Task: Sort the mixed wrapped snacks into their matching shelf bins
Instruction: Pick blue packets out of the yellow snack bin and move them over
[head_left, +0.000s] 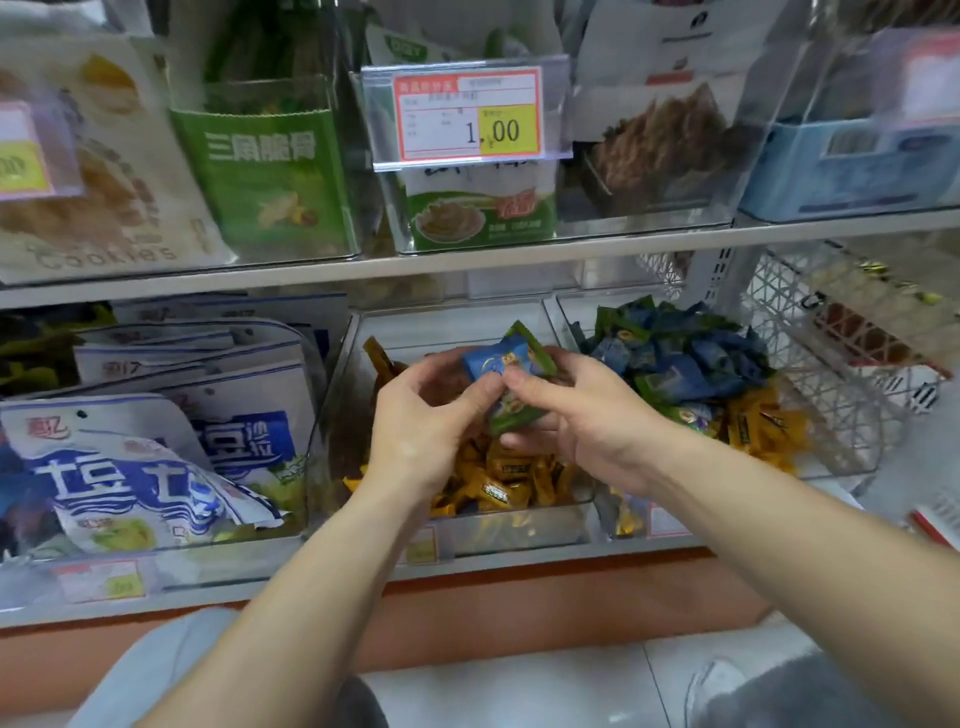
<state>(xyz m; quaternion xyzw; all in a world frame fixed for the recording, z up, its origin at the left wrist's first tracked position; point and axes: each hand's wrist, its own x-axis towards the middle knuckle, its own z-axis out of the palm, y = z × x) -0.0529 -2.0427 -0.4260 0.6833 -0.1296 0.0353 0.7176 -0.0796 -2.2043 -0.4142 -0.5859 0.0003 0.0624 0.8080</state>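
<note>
Both hands hover over the middle clear bin (519, 525), which is full of yellow wrapped snacks (506, 480). My left hand (421, 421) and my right hand (576, 415) meet above it and together grip a small bunch of blue and green wrapped snacks (506, 364). My left thumb and my right fingertips pinch the bunch from both sides. The bin to the right (841, 462) holds a pile of blue and green snacks (680, 358) on top, with yellow ones (763, 421) beneath and beside them.
A bin of large white and blue bags (150, 441) stands to the left. The upper shelf (467, 262) carries green packets (270, 166) and a price tag (467, 111). A white mesh basket (852, 332) sits at the far right. My knees show below, above a tiled floor.
</note>
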